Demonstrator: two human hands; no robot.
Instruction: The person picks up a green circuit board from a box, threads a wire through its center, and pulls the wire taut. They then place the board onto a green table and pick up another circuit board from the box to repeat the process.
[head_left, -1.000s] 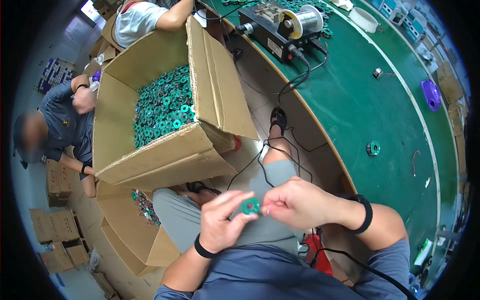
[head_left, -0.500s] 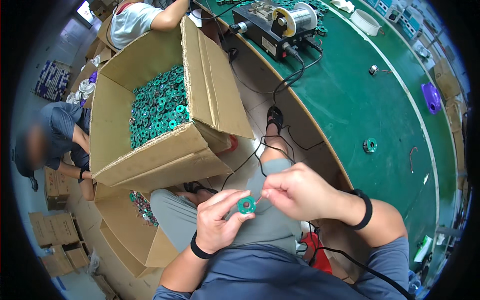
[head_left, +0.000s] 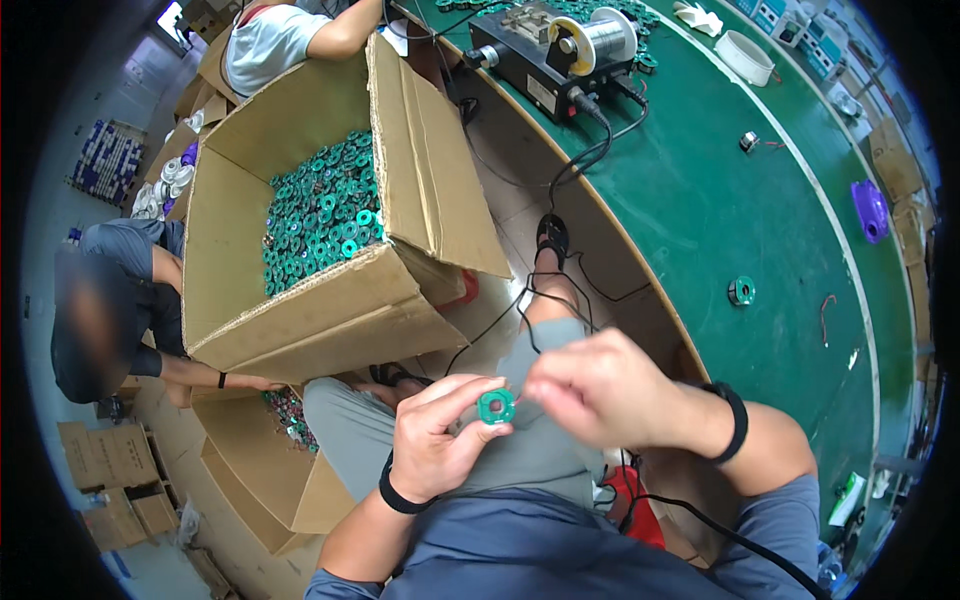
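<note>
Lg. box was matt cardboard, edges rough. Benchtop looked smooth w/ slight sheen. Spool wire was shiny metal; purple pc. looked glossy plastic. Shorts & shirt were matt cloth. Green ring looked smooth, semi-gloss.

Ring between hands; carton left, rings inside; workbench right, spool atop machine on it
</note>
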